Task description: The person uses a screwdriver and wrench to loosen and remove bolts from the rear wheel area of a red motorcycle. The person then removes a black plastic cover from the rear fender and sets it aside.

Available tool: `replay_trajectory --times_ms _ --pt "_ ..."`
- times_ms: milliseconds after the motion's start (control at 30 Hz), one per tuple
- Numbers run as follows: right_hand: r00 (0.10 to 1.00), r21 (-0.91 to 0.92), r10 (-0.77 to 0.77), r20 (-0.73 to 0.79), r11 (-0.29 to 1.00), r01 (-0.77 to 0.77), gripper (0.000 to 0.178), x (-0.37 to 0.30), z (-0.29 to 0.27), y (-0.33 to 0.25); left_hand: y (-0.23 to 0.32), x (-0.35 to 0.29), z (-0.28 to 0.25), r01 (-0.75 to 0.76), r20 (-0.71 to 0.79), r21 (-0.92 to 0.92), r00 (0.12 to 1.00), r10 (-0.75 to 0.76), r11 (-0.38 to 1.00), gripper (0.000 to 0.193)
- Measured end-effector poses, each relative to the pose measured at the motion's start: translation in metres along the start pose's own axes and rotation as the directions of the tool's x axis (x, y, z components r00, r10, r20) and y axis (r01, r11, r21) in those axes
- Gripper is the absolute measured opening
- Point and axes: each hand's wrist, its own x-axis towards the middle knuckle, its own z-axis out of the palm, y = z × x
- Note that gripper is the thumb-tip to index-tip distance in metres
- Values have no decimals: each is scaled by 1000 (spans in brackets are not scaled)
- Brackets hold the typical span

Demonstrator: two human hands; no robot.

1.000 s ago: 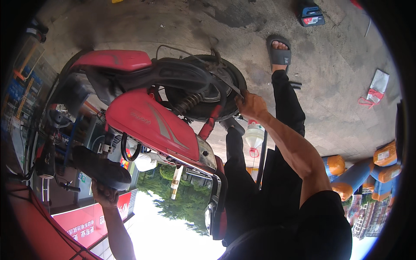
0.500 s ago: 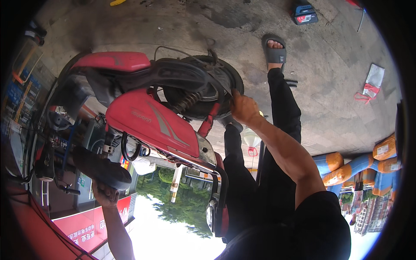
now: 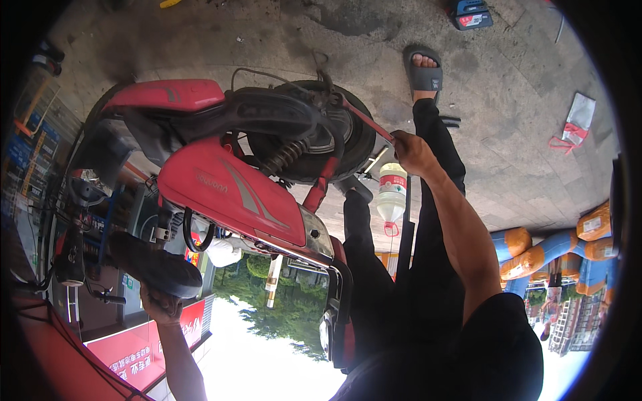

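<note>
A red electric scooter (image 3: 231, 184) stands in front of me, its rear wheel (image 3: 361, 123) toward my right. My left hand (image 3: 160, 304) is closed on the edge of the black scooter seat (image 3: 154, 264). Beside the rear wheel, my right hand (image 3: 413, 152) is closed round the end of a long thin red bar (image 3: 369, 121). The bar's other end reaches the wheel hub area, where dark parts hide how it meets them. A coil spring shock absorber (image 3: 286, 157) shows next to the wheel.
A clear bottle (image 3: 392, 194) with pale liquid stands by my legs. On the floor lie a blue and black battery pack (image 3: 471, 15) and a white and red packet (image 3: 578, 121). Blue and orange wrapped bundles (image 3: 535, 260) are at the right. Shelves (image 3: 40, 150) line the left.
My right hand has moved rightward, away from the wheel, and the red bar now shows plainly. The bottle has come into fuller view. My left hand stays on the seat.
</note>
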Motion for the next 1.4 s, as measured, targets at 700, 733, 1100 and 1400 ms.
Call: replay_trajectory --times_ms 700,733,1100,1400 --pt "905 259 98 414 940 -220 31 83 17 53 6 -3 -8 23 6 -3 1000 -23 1000 48" --pt "917 292 86 389 932 -212 31 81 21 52 6 -4 -8 26 89 13 996 -27 1000 49" --pt "843 103 133 521 971 -217 45 106 25 39 6 -3 -4 -8 8 -8 1000 8 1000 45" --pt "938 -293 5 346 951 103 52 89 36 21 5 -2 -17 -21 97 14 995 19 1000 41"
